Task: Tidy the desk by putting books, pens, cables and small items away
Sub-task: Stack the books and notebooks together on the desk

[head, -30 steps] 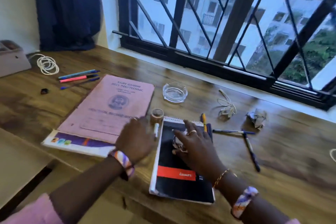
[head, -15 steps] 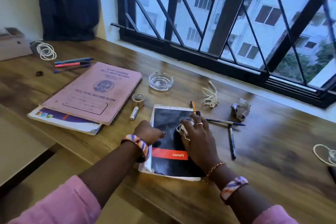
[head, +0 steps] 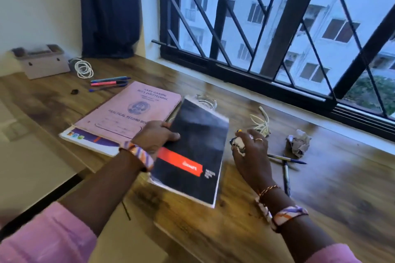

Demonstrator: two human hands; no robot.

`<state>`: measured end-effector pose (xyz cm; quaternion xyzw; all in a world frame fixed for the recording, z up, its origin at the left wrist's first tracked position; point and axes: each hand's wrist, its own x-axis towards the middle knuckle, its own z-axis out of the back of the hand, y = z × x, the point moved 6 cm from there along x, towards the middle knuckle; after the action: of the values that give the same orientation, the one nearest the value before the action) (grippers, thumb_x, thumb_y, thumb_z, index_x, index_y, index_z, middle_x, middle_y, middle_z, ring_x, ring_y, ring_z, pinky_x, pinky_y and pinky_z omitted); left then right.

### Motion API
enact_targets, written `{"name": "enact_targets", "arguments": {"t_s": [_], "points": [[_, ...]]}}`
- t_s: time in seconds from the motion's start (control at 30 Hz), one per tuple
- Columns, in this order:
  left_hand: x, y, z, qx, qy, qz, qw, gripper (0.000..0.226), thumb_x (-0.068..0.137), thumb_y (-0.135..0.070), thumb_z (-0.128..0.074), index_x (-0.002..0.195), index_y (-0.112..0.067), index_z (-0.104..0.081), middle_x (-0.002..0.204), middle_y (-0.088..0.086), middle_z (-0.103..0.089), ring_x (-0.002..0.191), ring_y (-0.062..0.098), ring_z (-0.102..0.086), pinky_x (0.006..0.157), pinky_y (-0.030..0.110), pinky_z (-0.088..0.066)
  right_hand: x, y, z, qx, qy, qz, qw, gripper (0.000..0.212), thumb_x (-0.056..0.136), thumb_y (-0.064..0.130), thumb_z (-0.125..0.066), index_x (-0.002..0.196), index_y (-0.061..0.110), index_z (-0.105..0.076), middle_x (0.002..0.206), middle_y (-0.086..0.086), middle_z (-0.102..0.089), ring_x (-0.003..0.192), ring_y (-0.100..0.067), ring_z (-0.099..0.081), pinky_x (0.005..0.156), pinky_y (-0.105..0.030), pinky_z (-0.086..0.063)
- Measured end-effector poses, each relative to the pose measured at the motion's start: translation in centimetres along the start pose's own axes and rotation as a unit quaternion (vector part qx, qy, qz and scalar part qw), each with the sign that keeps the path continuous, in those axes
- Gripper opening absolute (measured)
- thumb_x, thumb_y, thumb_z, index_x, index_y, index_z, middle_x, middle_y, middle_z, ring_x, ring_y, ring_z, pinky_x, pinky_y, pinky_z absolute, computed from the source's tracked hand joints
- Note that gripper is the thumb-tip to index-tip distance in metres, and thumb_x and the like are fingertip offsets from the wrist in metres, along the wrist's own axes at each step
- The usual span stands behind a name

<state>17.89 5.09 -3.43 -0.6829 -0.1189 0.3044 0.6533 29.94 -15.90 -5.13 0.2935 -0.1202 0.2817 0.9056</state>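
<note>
1. Since prev. frame: black notebook (head: 193, 149) is off the desk (head: 320, 198), tilted in the air; before it lay flat. Right hand (head: 251, 151) is off the cover now.
2. Left hand (head: 155, 135) grips notebook's left edge, thumb on top, fingers curled under. Right hand is curled round a small crumpled thing (head: 238, 145); what it is I cannot tell.
3. To do it well, I think: keep the grip firm, swing the notebook left and lay it square on the pink book (head: 128, 111), edges matched.
4. In the way: ashtray (head: 206, 102) just behind the notebook.
5. Around: cable (head: 261, 120), paper ball (head: 298, 143), 2 pens (head: 286, 159) on the right; 3 pens (head: 109, 83), coil (head: 84, 68), box (head: 40, 61) far left.
</note>
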Motion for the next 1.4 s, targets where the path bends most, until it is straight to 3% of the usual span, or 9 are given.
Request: {"name": "enact_targets", "arguments": {"t_s": [0.33,0.43,0.6,0.7,0.8,0.87,0.97,1.17,1.4], "points": [[3.5,-5.5,11.3,-0.131,0.051,-0.033,0.990,0.033,0.088,0.010,-0.038,0.089,-0.007,-0.067,0.061,0.000,-0.072,0.054,0.009,-0.068,0.049,0.020,-0.055,5.0,6.5,-4.2,-0.198,0.083,0.045,0.976,0.072,0.076,0.059,-0.059,0.136,0.024,-0.040,0.152,-0.016,-0.023,0.140,-0.035,-0.018,0.107,-0.055,-0.021],[6.7,-6.1,13.6,-0.136,0.052,-0.038,0.989,0.033,0.087,0.011,-0.040,0.099,-0.010,-0.062,0.067,-0.002,-0.074,0.059,0.009,-0.069,0.054,0.020,-0.057,7.4,12.1,-4.2,0.036,0.018,0.058,0.997,0.059,0.086,0.055,-0.048,0.129,0.016,-0.050,0.137,-0.014,-0.047,0.124,-0.030,-0.047,0.096,-0.040,-0.041],[12.3,-6.4,14.6,-0.126,0.089,-0.051,0.987,0.041,0.081,0.021,-0.037,0.100,-0.006,-0.061,0.073,0.002,-0.074,0.067,0.013,-0.070,0.059,0.019,-0.057,11.2,19.2,-10.6,0.442,0.174,-0.130,0.870,0.017,0.093,0.023,-0.054,0.101,0.012,-0.063,0.098,-0.010,-0.071,0.088,-0.022,-0.069,0.073,-0.036,-0.055],[16.3,-5.4,15.9,0.042,0.044,-0.063,0.996,0.026,0.084,0.013,-0.048,0.105,0.001,-0.060,0.079,0.005,-0.062,0.086,0.020,-0.058,0.066,0.014,-0.045,12.9,19.5,-14.2,0.499,0.127,-0.199,0.834,0.019,0.086,-0.009,-0.052,0.080,0.006,-0.061,0.059,0.003,-0.068,0.056,-0.007,-0.064,0.052,-0.019,-0.050],[19.7,-4.9,18.4,0.380,-0.006,-0.138,0.915,0.036,0.089,-0.015,-0.047,0.122,-0.003,-0.057,0.119,0.009,-0.060,0.117,0.019,-0.050,0.089,0.016,-0.040,13.7,18.9,-17.1,0.525,0.122,-0.265,0.800,0.019,0.086,-0.012,-0.050,0.082,0.003,-0.060,0.053,0.003,-0.066,0.047,-0.006,-0.062,0.045,-0.017,-0.049],[21.3,-3.7,19.5,0.460,0.009,-0.154,0.874,0.049,0.086,-0.013,-0.042,0.135,-0.012,-0.048,0.143,0.007,-0.045,0.134,0.022,-0.039,0.106,0.025,-0.031,14.0,18.8,-18.6,0.509,0.137,-0.299,0.795,0.018,0.087,-0.010,-0.051,0.079,0.003,-0.059,0.049,0.003,-0.065,0.043,-0.006,-0.061,0.042,-0.015,-0.046],[22.2,-2.3,21.0,0.504,-0.020,-0.094,0.858,0.029,0.082,-0.006,-0.049,0.105,0.005,-0.063,0.113,0.025,-0.064,0.108,0.036,-0.059,0.084,0.038,-0.045,14.3,19.7,-20.0,0.435,0.171,-0.316,0.825,0.011,0.088,-0.005,-0.055,0.080,0.003,-0.058,0.052,-0.001,-0.065,0.043,-0.007,-0.059,0.039,-0.016,-0.046],[23.6,-1.5,21.6,0.510,-0.011,-0.069,0.857,0.023,0.080,-0.009,-0.054,0.094,0.001,-0.069,0.103,0.021,-0.068,0.101,0.034,-0.062,0.079,0.033,-0.047,15.6,20.2,-19.8,0.058,0.246,-0.194,0.948,0.032,0.083,0.026,-0.066,0.108,0.006,-0.059,0.109,-0.014,-0.064,0.100,-0.031,-0.061,0.088,-0.044,-0.052],[23.0,-2.2,20.7,0.519,-0.014,-0.061,0.852,0.042,0.087,-0.037,-0.059,0.099,0.003,-0.063,0.111,0.023,-0.064,0.105,0.035,-0.059,0.079,0.032,-0.043,14.5,17.9,-18.4,-0.107,0.296,-0.186,0.931,0.058,0.081,0.047,-0.063,0.117,0.004,-0.047,0.127,-0.019,-0.055,0.115,-0.033,-0.052,0.086,-0.033,-0.042]]}}
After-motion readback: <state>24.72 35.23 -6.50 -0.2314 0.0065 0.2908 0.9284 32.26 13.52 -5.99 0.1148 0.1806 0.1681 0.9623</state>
